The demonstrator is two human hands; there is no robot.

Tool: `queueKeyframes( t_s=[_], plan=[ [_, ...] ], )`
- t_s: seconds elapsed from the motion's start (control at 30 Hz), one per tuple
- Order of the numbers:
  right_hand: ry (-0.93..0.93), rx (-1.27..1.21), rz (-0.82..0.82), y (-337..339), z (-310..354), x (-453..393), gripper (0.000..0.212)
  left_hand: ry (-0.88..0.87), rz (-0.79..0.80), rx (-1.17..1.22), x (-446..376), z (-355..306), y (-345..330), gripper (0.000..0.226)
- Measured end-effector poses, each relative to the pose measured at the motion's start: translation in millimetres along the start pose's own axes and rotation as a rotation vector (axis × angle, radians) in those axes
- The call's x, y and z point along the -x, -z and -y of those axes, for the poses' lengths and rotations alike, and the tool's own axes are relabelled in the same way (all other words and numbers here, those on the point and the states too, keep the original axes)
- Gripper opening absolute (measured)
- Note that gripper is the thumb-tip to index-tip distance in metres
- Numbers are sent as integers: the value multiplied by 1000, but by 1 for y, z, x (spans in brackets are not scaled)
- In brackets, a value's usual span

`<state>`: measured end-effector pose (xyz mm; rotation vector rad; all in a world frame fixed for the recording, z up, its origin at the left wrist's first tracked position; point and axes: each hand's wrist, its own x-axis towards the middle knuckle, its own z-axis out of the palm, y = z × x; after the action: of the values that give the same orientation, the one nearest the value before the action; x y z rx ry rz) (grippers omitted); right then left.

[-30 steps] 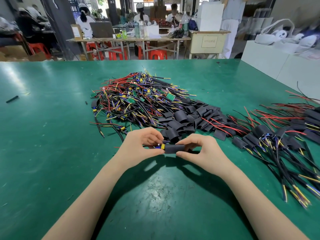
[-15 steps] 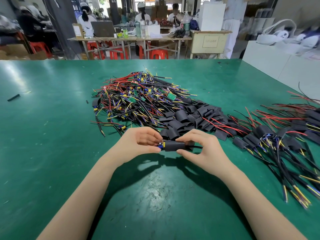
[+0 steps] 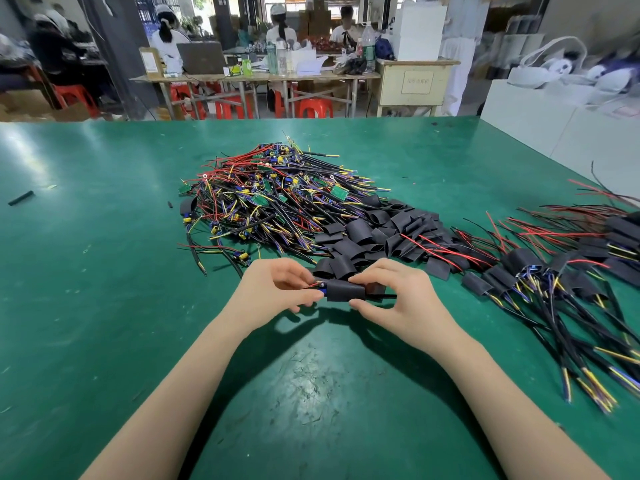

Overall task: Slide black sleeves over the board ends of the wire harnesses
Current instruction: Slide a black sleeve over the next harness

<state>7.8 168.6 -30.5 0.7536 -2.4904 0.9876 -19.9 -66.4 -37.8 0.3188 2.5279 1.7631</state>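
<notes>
L hand [image 3: 277, 289] pinches harness end [image 3: 320, 288] — R hand [image 3: 398, 299] grips black sleeve [image 3: 344, 289] over it.

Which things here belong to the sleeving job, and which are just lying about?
In the job: left hand, right hand, sleeve in both, harness pile, loose sleeves, sleeved harnesses.
Lying about: black stick, black scrap on the table.

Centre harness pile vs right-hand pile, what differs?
Centre pile: bare green boards and coloured wires exposed, tangled in a heap. Right pile: board ends covered by black sleeves, wires fanned out flatter. Centre pile lies beyond the hands; right pile off to the side. Both rest on the green table.
</notes>
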Motion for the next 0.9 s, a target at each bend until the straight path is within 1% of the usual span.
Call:
queueKeyframes(
  t_s=[0.07,0.2,0.37,0.5,0.57,0.67,0.77,0.9],
  plan=[
    [17,26,23,-1,0,1,25,21,29,8,0,1,0,17],
    [30,48,33,-2,-1,2,26,-6,62,6,1,-1,0,18],
    [13,58,53,-3,-1,1,26,-69,42,-30,1,1,-5,19],
    [-19,66,61,-2,-1,2,28,-87,35,-6,1,2,-6,20],
    [-15,137,70,-4,1,1,32,-65,39,33,1,2,-7,19],
    [50,334,49,-6,7,0,37,-34,54,117,1,0,-10,14],
    [78,468,24,-8,15,0,33,-10,55,159,3,-1,-13,12],
    [24,526,111,-12,17,0,32,26,50,190,3,-1,-13,7]
  ],
)
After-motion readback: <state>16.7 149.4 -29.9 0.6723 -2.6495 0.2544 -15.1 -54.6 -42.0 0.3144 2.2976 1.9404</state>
